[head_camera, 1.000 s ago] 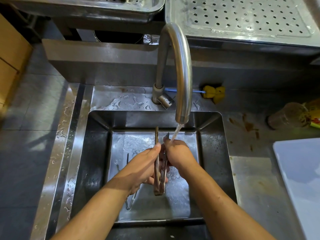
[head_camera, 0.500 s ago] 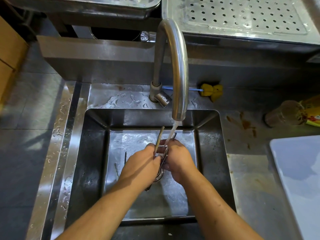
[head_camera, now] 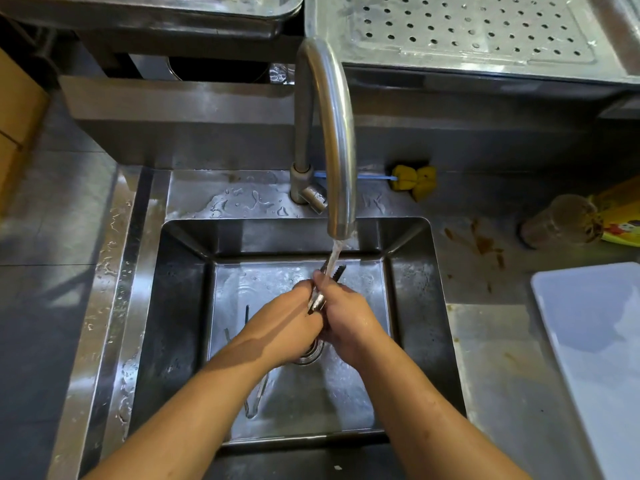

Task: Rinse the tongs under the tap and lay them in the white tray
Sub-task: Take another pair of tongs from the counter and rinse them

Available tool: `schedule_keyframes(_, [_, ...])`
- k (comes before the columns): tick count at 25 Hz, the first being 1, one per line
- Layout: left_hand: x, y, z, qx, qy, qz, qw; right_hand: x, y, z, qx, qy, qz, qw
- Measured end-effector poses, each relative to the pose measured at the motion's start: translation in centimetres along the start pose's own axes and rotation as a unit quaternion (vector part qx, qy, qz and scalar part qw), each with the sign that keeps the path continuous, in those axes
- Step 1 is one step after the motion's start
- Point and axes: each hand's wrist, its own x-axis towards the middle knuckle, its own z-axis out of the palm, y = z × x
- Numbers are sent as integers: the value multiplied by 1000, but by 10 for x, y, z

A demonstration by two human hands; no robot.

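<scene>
Over the steel sink [head_camera: 180, 306], my left hand [head_camera: 291, 320] and my right hand [head_camera: 346, 317] are pressed together around a pair of metal tongs [head_camera: 317, 299]. Both hands grip them. The serrated tips [head_camera: 336, 270] poke out above my fingers into the water stream falling from the curved tap [head_camera: 332, 133]. Most of the tongs is hidden between my hands. The white tray [head_camera: 595, 341] lies on the counter at the right edge, apart from both hands.
Another pair of tongs [head_camera: 256, 400] lies on the sink floor under my left forearm. A yellow sponge brush [head_camera: 414, 180] rests behind the tap. A plastic cup [head_camera: 557, 225] and a yellow packet [head_camera: 623, 216] lie on the stained counter, right. Perforated steel trays [head_camera: 467, 29] sit behind.
The tongs have tilted from upright to leaning right, and slid down into my hands so only the tips show. My hands have closed tighter together under the stream.
</scene>
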Motion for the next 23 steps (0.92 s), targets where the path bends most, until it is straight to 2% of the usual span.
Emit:
schedule_keyframes(3, [-6,-4,0,-57,0,14,998,5,-10,2,10,28,5,1000])
schedule_keyframes(6, [-11,-7,2,-108,4,-11,994,5,-6,6,48,-6,18,999])
schedule_keyframes(9, [-17,-12,2,-158,-54,-13,986,4,-4,-1,91,-43,22,995])
schedule_keyframes(11, [-23,-13,3,-193,-92,-30,976,9,-9,-6,139,-16,41,989])
schedule_keyframes(13, [-24,-11,4,-251,-98,-55,962,11,-10,-8,152,-8,44,987])
schedule_keyframes(15, [-23,-9,5,-264,-61,-63,961,9,-6,-5,130,-52,25,990])
schedule_keyframes(17, [-22,-12,7,-228,-28,-58,971,7,-4,-3,109,-80,21,991])
schedule_keyframes(20, [-22,-15,9,-233,-10,-64,970,9,-10,-3,136,-40,9,990])
schedule_keyframes(23, [-8,-16,10,-249,88,-91,960,6,-9,-2,144,-22,-23,989])
